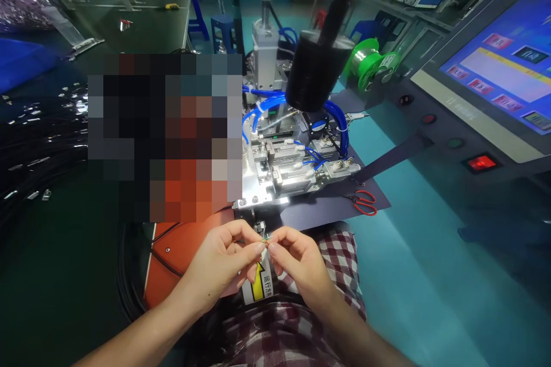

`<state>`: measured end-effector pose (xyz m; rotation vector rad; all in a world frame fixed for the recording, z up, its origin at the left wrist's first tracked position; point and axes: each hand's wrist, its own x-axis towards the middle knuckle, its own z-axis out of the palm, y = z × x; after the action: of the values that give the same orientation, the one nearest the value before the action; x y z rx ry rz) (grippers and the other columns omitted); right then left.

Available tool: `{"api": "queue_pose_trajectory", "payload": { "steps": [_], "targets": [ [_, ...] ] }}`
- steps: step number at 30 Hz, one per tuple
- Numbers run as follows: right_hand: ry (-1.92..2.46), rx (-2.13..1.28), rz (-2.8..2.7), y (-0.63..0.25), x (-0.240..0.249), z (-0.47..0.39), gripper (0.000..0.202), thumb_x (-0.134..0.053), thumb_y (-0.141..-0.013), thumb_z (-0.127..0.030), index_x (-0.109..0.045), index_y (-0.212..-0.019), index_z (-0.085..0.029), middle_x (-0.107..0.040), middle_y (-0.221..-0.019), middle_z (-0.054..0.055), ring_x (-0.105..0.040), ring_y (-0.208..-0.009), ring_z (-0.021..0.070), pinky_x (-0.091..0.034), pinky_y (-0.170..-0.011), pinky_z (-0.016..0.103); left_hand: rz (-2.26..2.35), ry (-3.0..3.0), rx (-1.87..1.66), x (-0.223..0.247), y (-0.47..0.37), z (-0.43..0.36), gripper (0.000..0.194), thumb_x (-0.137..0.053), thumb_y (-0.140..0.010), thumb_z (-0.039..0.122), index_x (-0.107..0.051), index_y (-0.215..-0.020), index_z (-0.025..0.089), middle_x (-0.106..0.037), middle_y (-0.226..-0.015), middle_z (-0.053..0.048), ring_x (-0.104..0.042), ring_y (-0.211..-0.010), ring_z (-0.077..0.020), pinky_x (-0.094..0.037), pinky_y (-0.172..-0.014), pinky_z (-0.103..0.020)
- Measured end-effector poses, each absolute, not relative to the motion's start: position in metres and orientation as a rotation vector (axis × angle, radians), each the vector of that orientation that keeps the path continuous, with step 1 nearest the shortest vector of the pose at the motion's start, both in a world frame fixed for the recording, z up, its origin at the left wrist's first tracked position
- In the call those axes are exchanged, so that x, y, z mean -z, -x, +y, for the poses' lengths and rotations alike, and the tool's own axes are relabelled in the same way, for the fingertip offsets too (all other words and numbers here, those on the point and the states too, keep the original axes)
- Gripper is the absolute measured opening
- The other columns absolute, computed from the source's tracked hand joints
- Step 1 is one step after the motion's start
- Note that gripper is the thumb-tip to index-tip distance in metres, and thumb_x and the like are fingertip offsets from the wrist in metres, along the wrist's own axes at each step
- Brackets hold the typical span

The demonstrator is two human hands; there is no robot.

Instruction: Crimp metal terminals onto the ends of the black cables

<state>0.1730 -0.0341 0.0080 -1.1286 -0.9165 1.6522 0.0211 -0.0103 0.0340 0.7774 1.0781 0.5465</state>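
Thin coloured wires (pixel 266 239) are pinched between thumb and forefinger of both the left hand (pixel 232 251) and the right hand (pixel 298 252), whose fingertips are held close together at near centre, on the near side of the metal machine (pixel 297 175). The step in hand is judged to be fine handling of the wire ends; the exact action cannot be told. A light, steady pinch seems to be called for next. Red-handled scissors (pixel 365 202) are left untouched farther right.

Fingertips (pixel 259 248) mostly hide the thin wires (pixel 266 239), too small to count; pixelation (pixel 142 137) covers the orange panel's (pixel 193 238) far edge; the screen's (pixel 486 71) right edge is cut off.
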Motion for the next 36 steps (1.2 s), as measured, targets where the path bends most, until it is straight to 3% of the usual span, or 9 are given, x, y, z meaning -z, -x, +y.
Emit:
{"api": "queue_pose_trajectory", "payload": {
  "steps": [3, 7, 10, 15, 21, 24, 28, 33, 36],
  "targets": [
    [1.136, -1.626, -0.933, -0.171, -0.006, -0.035, 0.02, -0.062, -0.081, -0.035, -0.055, -0.073, -0.018, -0.048, -0.059, -0.004, -0.042, -0.05, 0.0095, -0.036, -0.05, 0.022, 1.099, -0.771, -0.542, -0.034, -0.021, -0.011, 0.024, -0.064, -0.076, 0.038, -0.053, -0.078, 0.017, -0.052, -0.044, 0.005, -0.03, -0.032, -0.0034, -0.02, -0.034, -0.015],
    [1.109, -1.617, -0.964, -0.171, -0.004, -0.035, 0.02, -0.061, -0.082, -0.034, -0.055, -0.073, -0.018, -0.048, -0.06, -0.004, -0.042, -0.051, 0.0094, -0.036, -0.051, 0.022, 1.02, -0.752, -0.611, -0.035, -0.022, -0.009, 0.02, -0.065, -0.077, 0.032, -0.059, -0.087, 0.015, -0.052, -0.048, 0.005, -0.04, -0.042, -0.0046, -0.03, -0.043, -0.015],
    [1.118, -1.625, -1.006, -0.173, -0.005, -0.034, 0.019, -0.06, -0.083, -0.034, -0.055, -0.073, -0.018, -0.048, -0.06, -0.005, -0.041, -0.052, 0.0094, -0.036, -0.051, 0.021, 0.985, -0.724, -0.589, -0.034, -0.022, -0.009, 0.019, -0.062, -0.079, 0.032, -0.059, -0.085, 0.015, -0.054, -0.047, 0.004, -0.043, -0.04, -0.0051, -0.03, -0.042, -0.016],
    [1.205, -1.562, -1.088, -0.168, -0.008, -0.038, 0.019, -0.058, -0.083, -0.03, -0.054, -0.071, -0.017, -0.047, -0.061, -0.004, -0.041, -0.053, 0.01, -0.035, -0.052, 0.022, 1.136, -0.732, -0.651, -0.029, -0.027, -0.017, 0.023, -0.062, -0.079, 0.039, -0.053, -0.077, 0.018, -0.042, -0.039, 0.009, -0.024, -0.033, -0.0024, -0.015, -0.036, -0.015],
    [1.308, -1.452, -1.064, -0.158, -0.006, -0.042, 0.019, -0.056, -0.084, -0.028, -0.052, -0.07, -0.017, -0.048, -0.061, -0.003, -0.04, -0.055, 0.0107, -0.035, -0.052, 0.023, 1.206, -0.779, -0.714, -0.03, -0.034, -0.016, 0.024, -0.065, -0.076, 0.037, -0.054, -0.075, 0.015, -0.036, -0.041, 0.01, -0.026, -0.04, -0.0028, -0.02, -0.041, -0.014],
    [1.277, -1.435, -1.095, -0.162, -0.008, -0.04, 0.016, -0.055, -0.085, -0.025, -0.053, -0.071, -0.017, -0.051, -0.063, -0.003, -0.042, -0.056, 0.0111, -0.037, -0.054, 0.023, 1.123, -0.729, -0.654, -0.034, -0.03, -0.011, 0.023, -0.064, -0.077, 0.035, -0.059, -0.085, 0.015, -0.042, -0.043, 0.009, -0.03, -0.041, -0.0034, -0.024, -0.042, -0.014],
    [1.232, -1.411, -1.153, -0.167, -0.01, -0.041, 0.015, -0.053, -0.086, -0.022, -0.054, -0.072, -0.017, -0.054, -0.064, -0.002, -0.045, -0.057, 0.0112, -0.038, -0.056, 0.023, 1.076, -0.749, -0.614, -0.038, -0.024, -0.007, 0.024, -0.069, -0.071, 0.032, -0.063, -0.085, 0.013, -0.056, -0.056, 0.002, -0.046, -0.052, -0.0069, -0.036, -0.049, -0.016],
    [1.268, -1.299, -1.219, -0.163, -0.006, -0.044, 0.013, -0.054, -0.085, -0.019, -0.055, -0.072, -0.017, -0.054, -0.067, -0.002, -0.047, -0.062, 0.0123, -0.039, -0.059, 0.023, 1.16, -0.713, -0.561, -0.036, -0.023, -0.009, 0.022, -0.067, -0.073, 0.036, -0.062, -0.079, 0.015, -0.039, -0.039, 0.009, -0.027, -0.037, -0.0026, -0.02, -0.037, -0.013],
    [1.291, -1.274, -1.227, -0.163, -0.002, -0.043, 0.012, -0.054, -0.085, -0.019, -0.055, -0.073, -0.017, -0.054, -0.069, -0.001, -0.047, -0.063, 0.0125, -0.04, -0.061, 0.023, 1.201, -0.682, -0.591, -0.034, -0.025, -0.011, 0.021, -0.068, -0.073, 0.035, -0.06, -0.074, 0.015, -0.033, -0.038, 0.011, -0.022, -0.036, -0.0016, -0.018, -0.036, -0.013]
  ]
}}
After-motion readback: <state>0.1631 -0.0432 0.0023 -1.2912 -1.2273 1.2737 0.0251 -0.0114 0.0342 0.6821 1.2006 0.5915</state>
